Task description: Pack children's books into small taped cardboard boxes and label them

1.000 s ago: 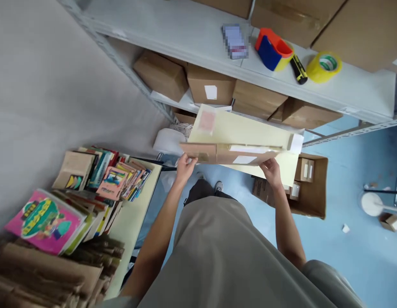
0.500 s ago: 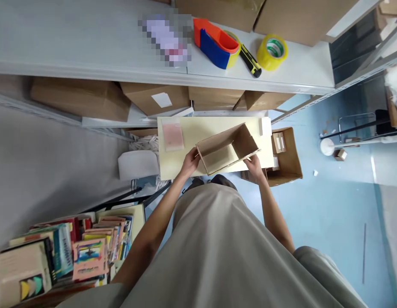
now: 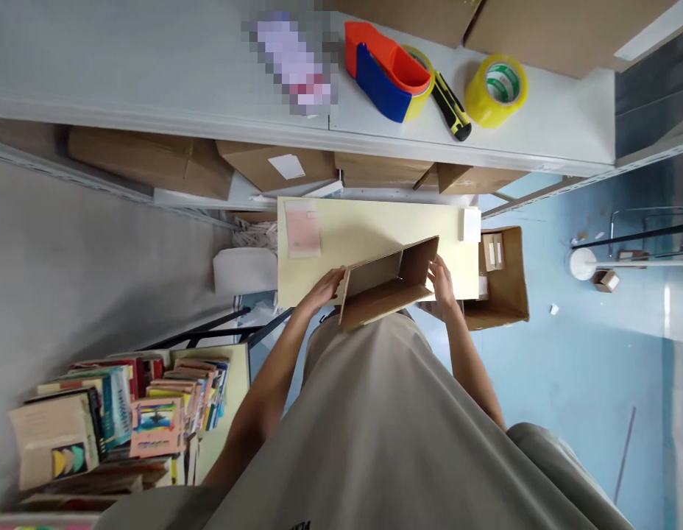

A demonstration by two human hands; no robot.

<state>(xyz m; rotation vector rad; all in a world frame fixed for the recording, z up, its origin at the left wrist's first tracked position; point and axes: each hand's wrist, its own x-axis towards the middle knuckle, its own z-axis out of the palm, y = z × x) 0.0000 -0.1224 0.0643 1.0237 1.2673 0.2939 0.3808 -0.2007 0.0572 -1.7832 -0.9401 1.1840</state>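
An open-topped cardboard box (image 3: 374,274) is held between my two hands, tilted so its opening faces me, near the front edge of a cream table (image 3: 369,217). My left hand (image 3: 326,287) grips its left end, fingers against the outer wall. At the right end, my right hand (image 3: 441,281) has its fingers on the box's edge. The inside of the box holds nothing that I can see. A pink sheet (image 3: 302,232) lies on the table's left part, and a small white box (image 3: 470,225) sits at its right end.
On the grey shelf (image 3: 181,73) lie an orange-and-blue tape dispenser (image 3: 386,77), a utility knife (image 3: 450,107) and a yellow tape roll (image 3: 494,90). A large carton (image 3: 515,280) stands right of the table. Stacked books (image 3: 157,419) are at lower left, a white stool (image 3: 245,271) at left.
The cardboard box has come closer to my body and tipped, so its lower side wall shows more. My right hand has shifted up along its right end.
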